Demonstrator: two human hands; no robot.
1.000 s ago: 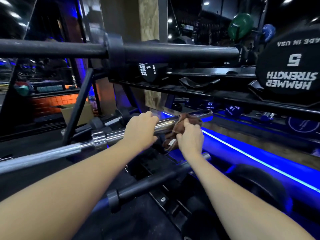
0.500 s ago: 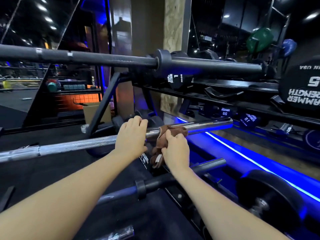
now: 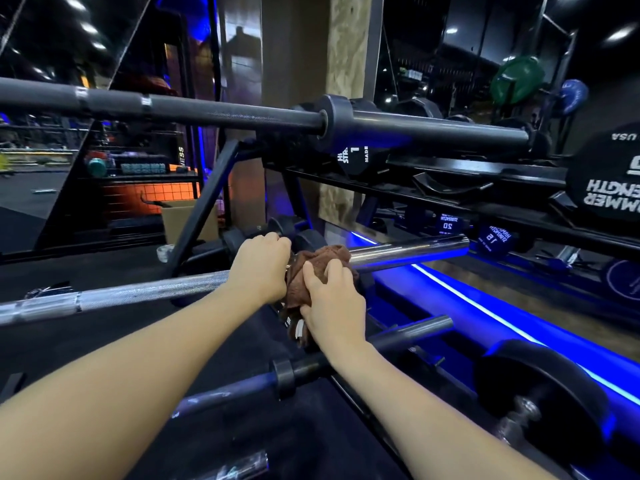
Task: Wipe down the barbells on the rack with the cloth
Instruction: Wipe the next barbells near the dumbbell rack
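We see a shiny silver bar [image 3: 145, 294] lying across the rack [image 3: 204, 209], and we use it as our landmark. The left hand [image 3: 258, 268] sits on top of the silver bar with its fingers curled over it, gripping it. Right beside it — almost touching — the right hand [image 3: 334, 303] squeezes a brown cloth [image 3: 323, 258] that is bunched up around the silver bar. Part of the cloth hangs down below the bar, with a small white tag showing.

Past the cloth, the smooth end of the silver bar sticks out and shines blue from the light strip [image 3: 512, 330] under it.

Above the silver bar lies a thick dark bar [image 3: 221, 110] with a fat collar. Below the silver bar lies a thinner dark bar [image 3: 408, 332], which runs under the right wrist.

Behind the silver bar — past its smooth end — we see a shelf with dark dumbbells [image 3: 493, 239], marked 15 and 20. A big black weight [image 3: 606, 181] with white letters sits above them.
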